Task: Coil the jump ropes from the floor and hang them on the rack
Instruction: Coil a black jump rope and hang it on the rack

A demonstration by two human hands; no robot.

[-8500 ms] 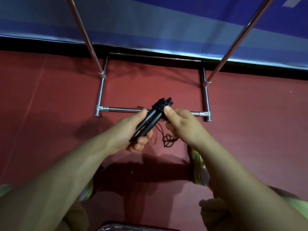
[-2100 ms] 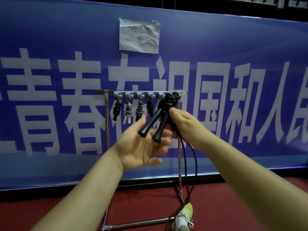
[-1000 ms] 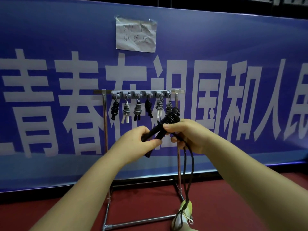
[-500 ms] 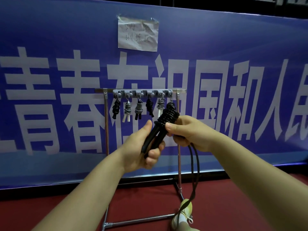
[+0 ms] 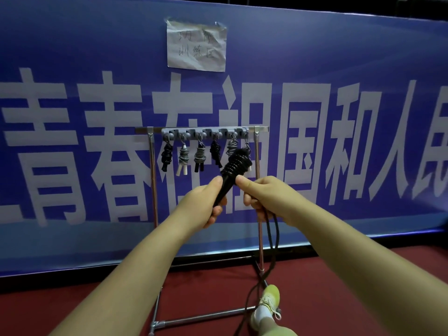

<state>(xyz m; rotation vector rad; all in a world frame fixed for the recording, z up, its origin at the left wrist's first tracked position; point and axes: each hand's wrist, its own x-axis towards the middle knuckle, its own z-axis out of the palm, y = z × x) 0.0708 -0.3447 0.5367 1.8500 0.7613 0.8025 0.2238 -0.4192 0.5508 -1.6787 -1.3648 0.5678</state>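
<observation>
I hold a black jump rope (image 5: pixel 234 169) in front of the metal rack (image 5: pixel 152 180), its cord wound in several turns around the upper ends of the paired handles. My left hand (image 5: pixel 202 204) grips the lower part of the handles. My right hand (image 5: pixel 263 197) pinches the cord just under the coil, and a loose loop of cord (image 5: pixel 274 241) hangs from it to the floor. Several coiled ropes (image 5: pixel 200 157) hang from the grey hook strip (image 5: pixel 203 133) on the rack's top bar.
A blue banner (image 5: pixel 72 141) with large white characters stands right behind the rack, with a paper note (image 5: pixel 196 46) taped above. The floor (image 5: pixel 339 287) is red. My foot in a yellow-green shoe (image 5: pixel 268 303) rests by the rack's base bar (image 5: pixel 201 317).
The coil on the handles has grown by a few turns. The handles tilted more upright and rose slightly toward the hooks. My left hand closed around the lower handles.
</observation>
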